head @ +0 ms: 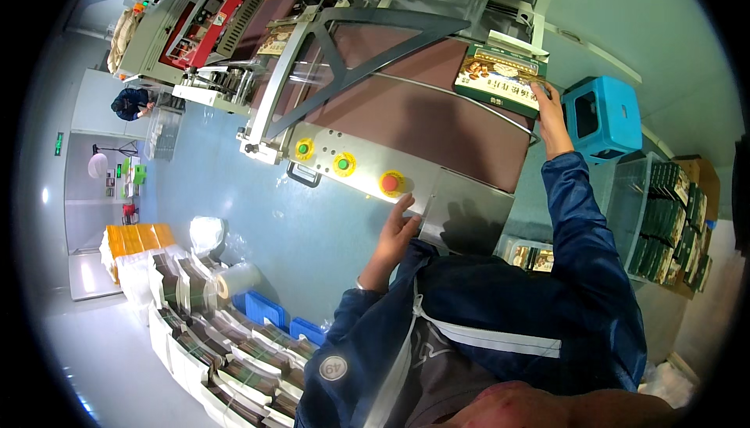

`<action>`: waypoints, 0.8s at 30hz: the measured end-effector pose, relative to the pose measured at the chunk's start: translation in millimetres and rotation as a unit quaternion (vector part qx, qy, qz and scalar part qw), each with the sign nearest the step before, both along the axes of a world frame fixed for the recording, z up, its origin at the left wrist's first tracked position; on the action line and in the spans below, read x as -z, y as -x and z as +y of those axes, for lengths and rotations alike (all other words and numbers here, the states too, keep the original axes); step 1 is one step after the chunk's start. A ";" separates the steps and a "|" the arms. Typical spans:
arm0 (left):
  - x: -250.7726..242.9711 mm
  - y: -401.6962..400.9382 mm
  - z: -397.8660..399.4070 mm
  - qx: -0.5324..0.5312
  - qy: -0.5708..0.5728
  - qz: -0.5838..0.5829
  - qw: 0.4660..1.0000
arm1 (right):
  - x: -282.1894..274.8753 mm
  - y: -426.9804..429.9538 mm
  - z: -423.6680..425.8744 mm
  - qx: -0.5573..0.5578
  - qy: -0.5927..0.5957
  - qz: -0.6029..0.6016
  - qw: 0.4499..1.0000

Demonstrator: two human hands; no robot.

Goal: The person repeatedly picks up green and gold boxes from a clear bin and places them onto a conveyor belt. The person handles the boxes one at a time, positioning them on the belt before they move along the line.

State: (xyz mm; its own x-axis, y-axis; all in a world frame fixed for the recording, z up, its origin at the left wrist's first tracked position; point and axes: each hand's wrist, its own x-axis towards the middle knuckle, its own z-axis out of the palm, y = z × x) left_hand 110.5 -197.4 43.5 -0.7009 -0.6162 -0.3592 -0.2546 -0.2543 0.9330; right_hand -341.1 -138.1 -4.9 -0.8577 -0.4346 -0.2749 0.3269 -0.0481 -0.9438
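A green and cream printed cardboard box point(501, 79) lies at the right end of a brown conveyor belt point(410, 114). My right hand point(551, 113) grips its near right corner, with fingers over the printed top. My left hand point(398, 232) is spread and holds nothing, beside the metal edge of the machine, just below a red push button point(389, 183). Two green push buttons point(343, 164) sit farther left on the same panel. A dark triangular frame point(351, 70) with clear panels stands over the belt.
Blue plastic stool point(624, 114) at right; beside it, a clear bin point(638, 217) and stacked green boxes point(662, 234). Red-fronted machine point(214, 24) at upper left; a co-worker point(130, 104) beyond. Bundled flat cartons point(234, 358) and a film roll point(237, 280) lie lower left.
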 end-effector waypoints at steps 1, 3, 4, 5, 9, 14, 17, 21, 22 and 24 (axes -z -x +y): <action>-2.5 -0.2 -0.5 0.000 0.000 -0.011 1.000 | 1.1 -1.1 -2.8 0.000 0.004 0.001 1.000; -7.5 -0.1 -1.1 0.003 -0.001 -0.031 1.000 | 4.7 1.0 -9.5 -0.009 -0.008 0.007 1.000; -5.9 -0.1 -2.0 0.007 0.000 -0.032 0.999 | 7.3 3.5 -12.5 -0.012 -0.015 0.011 1.000; -4.3 0.0 -2.9 0.011 0.001 -0.033 0.999 | 10.6 4.6 -15.8 -0.009 -0.014 0.017 1.000; 1.2 0.0 -2.3 0.012 0.020 -0.030 0.999 | 20.0 4.6 -36.2 -0.005 -0.001 0.039 0.999; -3.0 -1.0 0.5 0.005 -0.001 -0.042 0.999 | 25.0 2.3 -63.0 -0.029 -0.075 0.115 0.990; -6.3 -1.2 3.0 0.006 0.013 -0.050 0.999 | 30.4 4.9 -76.0 -0.032 -0.157 0.180 0.970; -0.1 -2.3 6.4 0.006 0.042 -0.035 0.999 | 34.7 11.9 -90.3 -0.023 -0.208 0.237 0.949; -0.1 -3.9 7.7 0.008 0.044 -0.040 0.998 | 33.5 9.6 -92.8 -0.030 -0.218 0.234 0.947; -0.9 -5.8 10.0 0.012 0.049 -0.048 0.998 | 28.9 4.9 -98.4 -0.043 -0.237 0.229 0.943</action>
